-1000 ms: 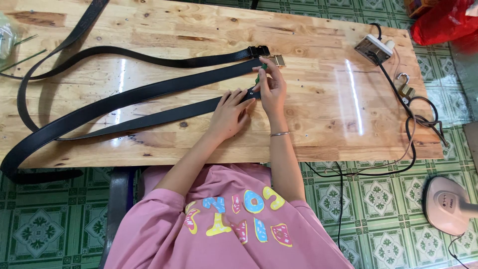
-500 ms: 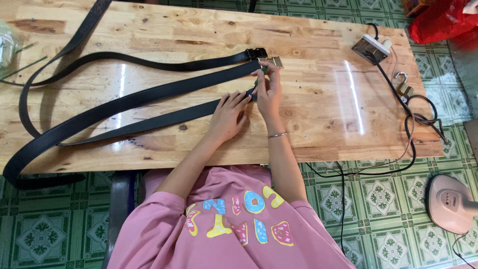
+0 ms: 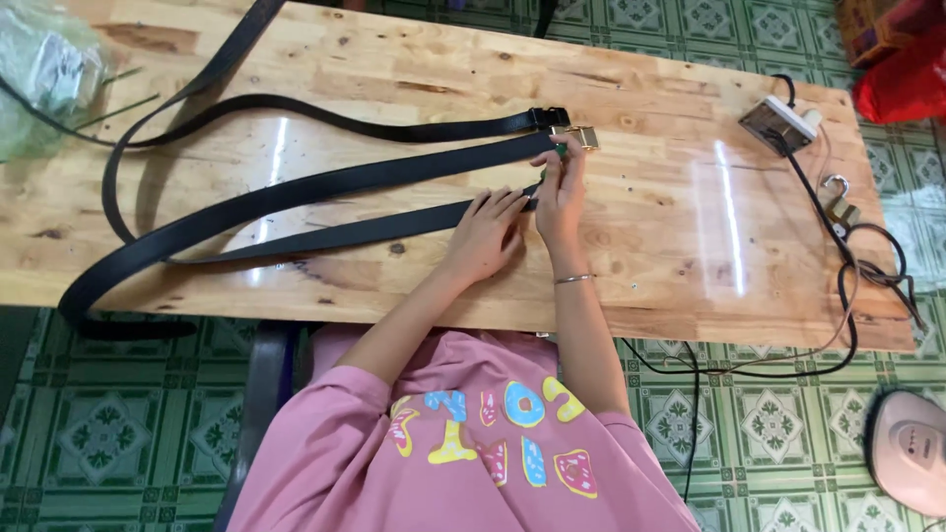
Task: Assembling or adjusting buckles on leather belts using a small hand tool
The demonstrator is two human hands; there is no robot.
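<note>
Several long black belts (image 3: 325, 187) lie looped across a wooden table (image 3: 650, 256). One belt ends in a gold buckle (image 3: 583, 136). My left hand (image 3: 485, 234) rests flat on the end of the lowest strap, fingers apart. My right hand (image 3: 562, 192), with a thin bracelet at the wrist, pinches a small green object (image 3: 560, 151) at the end of the middle belt, just below the buckle. What the green object is cannot be told.
A white power strip (image 3: 783, 120) with black cables (image 3: 847, 286) and a padlock (image 3: 838, 202) sit at the table's right end. A clear plastic bag (image 3: 49, 69) lies at the far left. A red bag (image 3: 907, 74) and a pink appliance (image 3: 912, 448) are on the green tiled floor.
Both hands stay at the belt ends by the buckle. The view has shifted slightly; the belts have barely moved.
</note>
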